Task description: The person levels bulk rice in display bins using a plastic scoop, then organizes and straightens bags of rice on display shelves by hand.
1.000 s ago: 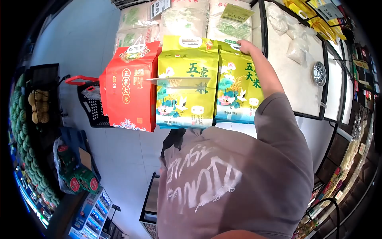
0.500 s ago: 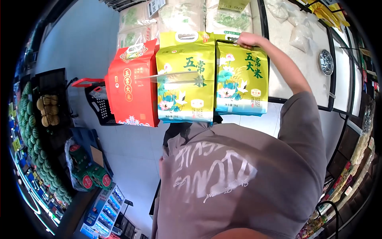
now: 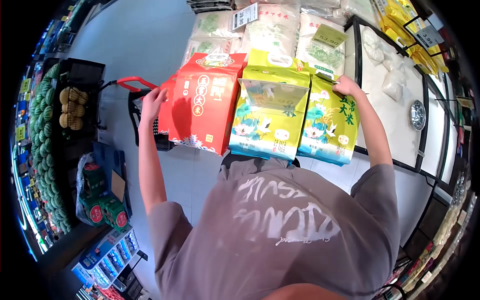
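Observation:
A red rice bag [image 3: 200, 107] stands upright at the left of a row, beside two yellow-green bags with lotus and crane prints. My left hand [image 3: 152, 104] is at the red bag's left edge, its fingers bent against it. At the right end, my right hand [image 3: 347, 86] is closed at the top handle of the outer yellow-green rice bag [image 3: 329, 125]. Between them stands the middle yellow-green rice bag [image 3: 265, 135], its white-rimmed handle hole showing. A clear sign holder [image 3: 274, 96] sticks out before it. What supports the bags is mostly hidden.
Behind the row lie pale rice sacks [image 3: 270, 37] with price signs. At the right, a white bin [image 3: 385, 115] holds plastic bags and a metal bowl [image 3: 417, 115]. A black basket with a red handle [image 3: 134, 82] is left; green boxes [image 3: 102, 210] stand nearer.
My left hand has come into view at the red bag's left edge. My right hand stays on the right bag's handle. The view has shifted, and the clear sign holder shows more face-on.

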Motion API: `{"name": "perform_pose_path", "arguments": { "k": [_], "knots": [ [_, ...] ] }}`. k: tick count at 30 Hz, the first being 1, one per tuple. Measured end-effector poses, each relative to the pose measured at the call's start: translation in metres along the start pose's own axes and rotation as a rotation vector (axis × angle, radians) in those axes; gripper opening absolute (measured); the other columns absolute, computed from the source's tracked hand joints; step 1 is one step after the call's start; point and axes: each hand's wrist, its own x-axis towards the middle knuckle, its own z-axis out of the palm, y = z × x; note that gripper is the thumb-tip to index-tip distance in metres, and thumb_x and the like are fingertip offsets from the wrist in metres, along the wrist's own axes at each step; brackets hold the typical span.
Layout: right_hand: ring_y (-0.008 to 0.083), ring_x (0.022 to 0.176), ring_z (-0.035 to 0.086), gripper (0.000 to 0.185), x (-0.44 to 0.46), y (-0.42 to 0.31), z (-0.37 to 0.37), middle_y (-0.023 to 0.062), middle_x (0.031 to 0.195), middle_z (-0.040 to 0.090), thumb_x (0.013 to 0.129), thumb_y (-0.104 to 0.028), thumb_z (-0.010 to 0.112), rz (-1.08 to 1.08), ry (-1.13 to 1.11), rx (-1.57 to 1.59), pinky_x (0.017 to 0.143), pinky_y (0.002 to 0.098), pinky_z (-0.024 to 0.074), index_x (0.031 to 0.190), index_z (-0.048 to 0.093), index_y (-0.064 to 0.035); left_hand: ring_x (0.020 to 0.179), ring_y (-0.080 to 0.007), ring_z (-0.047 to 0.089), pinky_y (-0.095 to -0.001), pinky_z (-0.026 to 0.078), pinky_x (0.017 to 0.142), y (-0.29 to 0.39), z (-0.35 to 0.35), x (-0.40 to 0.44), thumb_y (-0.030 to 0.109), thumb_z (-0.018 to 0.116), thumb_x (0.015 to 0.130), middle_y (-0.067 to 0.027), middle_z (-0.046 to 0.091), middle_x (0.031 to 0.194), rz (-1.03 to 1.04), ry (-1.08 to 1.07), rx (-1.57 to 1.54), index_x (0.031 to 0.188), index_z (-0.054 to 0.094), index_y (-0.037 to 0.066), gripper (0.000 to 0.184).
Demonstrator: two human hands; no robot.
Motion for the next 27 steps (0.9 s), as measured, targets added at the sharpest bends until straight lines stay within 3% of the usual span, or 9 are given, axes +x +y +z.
{"name": "perform_pose_path", "arguments": {
  "k": [3, 11, 13, 14, 17, 19, 21, 24, 27],
  "knots": [
    [0.0356, 0.081, 0.063, 0.038, -0.039, -0.026, -0.022, 0.0240, 0.088, 0.065, 0.066, -0.029, 0.063, 0.075, 0.009, -0.045, 0.075, 0.0377, 0.0500, 0.088, 0.066, 0.0016, 0.074, -0.0252, 0.060, -0.0343, 0.047, 0.069, 0.020, 0.050, 0.075, 0.018, 0.062, 0.083, -0.0126, 0.062, 0.077, 0.266, -0.041, 0.061, 0.091, 0.058, -0.001, 0.021],
    [0.0243, 0.052, 0.054, 0.031, -0.102, -0.041, -0.040, 0.0178, 0.057, 0.057, 0.063, -0.027, 0.061, 0.154, 0.085, -0.008, 0.057, 0.0346, 0.0451, 0.068, 0.063, 0.0045, 0.103, -0.0327, 0.057, -0.0407, 0.046, 0.087, 0.014, 0.129, 0.159, 0.024, 0.057, 0.083, -0.0183, 0.059, 0.109, 0.442, -0.178, 0.236, 0.114, 0.055, 0.007, 0.035],
    [0.0182, 0.048, 0.049, 0.029, -0.130, -0.042, -0.042, 0.0133, 0.051, 0.051, 0.065, -0.024, 0.061, 0.164, 0.124, 0.003, 0.053, 0.0332, 0.0424, 0.064, 0.061, 0.0050, 0.109, -0.0315, 0.055, -0.0443, 0.043, 0.092, 0.011, 0.165, 0.158, 0.035, 0.050, 0.084, -0.0173, 0.058, 0.114, 0.272, -0.111, 0.256, 0.118, 0.055, 0.009, 0.043],
    [0.0167, 0.048, 0.047, 0.029, -0.147, -0.042, -0.041, 0.0123, 0.049, 0.049, 0.065, -0.023, 0.060, 0.208, 0.123, 0.043, 0.052, 0.0329, 0.0414, 0.063, 0.059, 0.0051, 0.113, -0.0296, 0.053, -0.0473, 0.040, 0.096, 0.021, 0.169, 0.151, 0.041, 0.046, 0.083, -0.0145, 0.057, 0.119, 0.193, -0.250, 0.509, 0.122, 0.054, 0.011, 0.050],
    [0.0117, 0.047, 0.041, 0.027, -0.194, -0.041, -0.028, 0.0051, 0.047, 0.043, 0.067, -0.019, 0.059, 0.323, 0.140, 0.152, 0.049, 0.0313, 0.0371, 0.057, 0.053, 0.0050, 0.113, -0.0297, 0.053, -0.0477, 0.038, 0.098, 0.030, 0.162, 0.152, 0.040, 0.043, 0.083, -0.0131, 0.055, 0.123, 0.125, -0.277, 0.427, 0.123, 0.054, 0.011, 0.051],
    [0.0141, 0.049, 0.047, 0.026, -0.227, -0.040, -0.023, 0.0107, 0.048, 0.048, 0.065, -0.020, 0.062, 0.373, 0.089, 0.246, 0.051, 0.0317, 0.0402, 0.062, 0.059, 0.0057, 0.115, -0.0298, 0.051, -0.0471, 0.037, 0.099, 0.030, 0.161, 0.154, 0.039, 0.041, 0.083, -0.0134, 0.054, 0.125, 0.114, -0.295, 0.431, 0.124, 0.053, 0.011, 0.050],
    [0.0119, 0.047, 0.044, 0.025, -0.261, -0.056, -0.016, 0.0070, 0.048, 0.048, 0.065, -0.019, 0.063, 0.440, 0.025, 0.112, 0.049, 0.0306, 0.0383, 0.059, 0.059, 0.0047, 0.117, -0.0293, 0.049, -0.0473, 0.036, 0.100, 0.028, 0.163, 0.153, 0.038, 0.039, 0.084, -0.0130, 0.054, 0.126, 0.145, -0.285, 0.430, 0.124, 0.053, 0.011, 0.050],
    [0.0310, 0.064, 0.060, 0.026, -0.321, -0.089, 0.077, 0.0192, 0.070, 0.062, 0.065, -0.026, 0.067, 0.231, -0.306, 0.113, 0.063, 0.0396, 0.0485, 0.078, 0.066, -0.0030, 0.119, -0.0279, 0.047, -0.0495, 0.035, 0.099, 0.022, 0.167, 0.158, 0.038, 0.039, 0.085, -0.0125, 0.052, 0.127, 0.155, -0.311, 0.458, 0.125, 0.052, 0.012, 0.050],
    [0.0374, 0.079, 0.062, 0.032, -0.331, -0.135, 0.188, 0.0205, 0.079, 0.064, 0.064, -0.033, 0.064, 0.432, -0.403, -0.014, 0.073, 0.0446, 0.0499, 0.079, 0.067, -0.0052, 0.120, -0.0289, 0.047, -0.0522, 0.034, 0.099, 0.017, 0.168, 0.160, 0.040, 0.042, 0.084, -0.0125, 0.051, 0.128, 0.194, -0.321, 0.469, 0.128, 0.049, 0.012, 0.052]
  ]
}}
